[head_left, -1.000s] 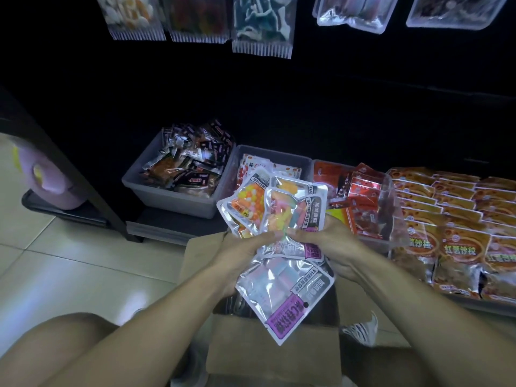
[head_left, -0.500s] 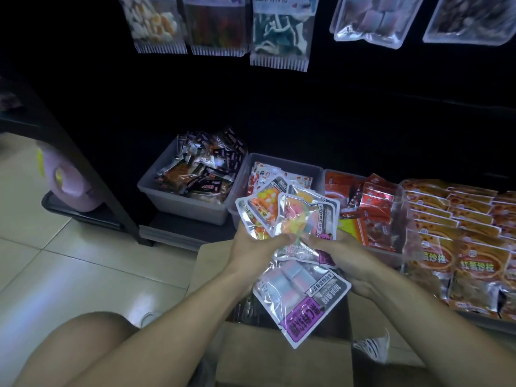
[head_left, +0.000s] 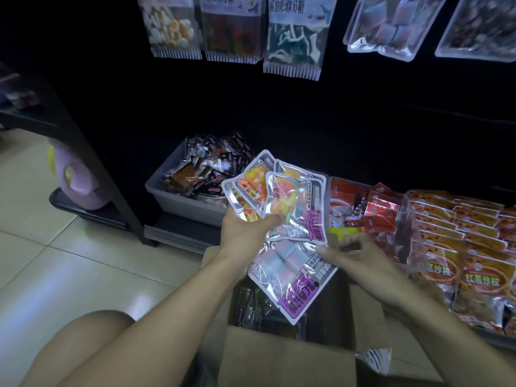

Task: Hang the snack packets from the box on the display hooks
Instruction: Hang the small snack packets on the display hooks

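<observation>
My left hand (head_left: 245, 230) grips a fan of several silver candy packets (head_left: 282, 196) above the open cardboard box (head_left: 282, 356). The lowest one, a packet with pale blue and pink sweets and a purple label (head_left: 290, 277), hangs down over the box. My right hand (head_left: 354, 255) is just right of the fan, fingers curled, its thumb on the edge of the purple-label packet. More packets lie dark inside the box (head_left: 259, 308). Packets hang on the display hooks (head_left: 290, 34) at the top.
A grey bin of dark wrapped snacks (head_left: 201, 177) stands on the low shelf, with red packets (head_left: 371, 208) and rows of orange packets (head_left: 460, 241) to its right. A black shelf post (head_left: 111, 174) and a pink object (head_left: 81, 180) are at left. My bare knee (head_left: 83, 350) is lower left.
The camera has tilted up, showing more of the hanging packets. My right hand has slid right and down off the fan to the edge of the purple-label packet.
</observation>
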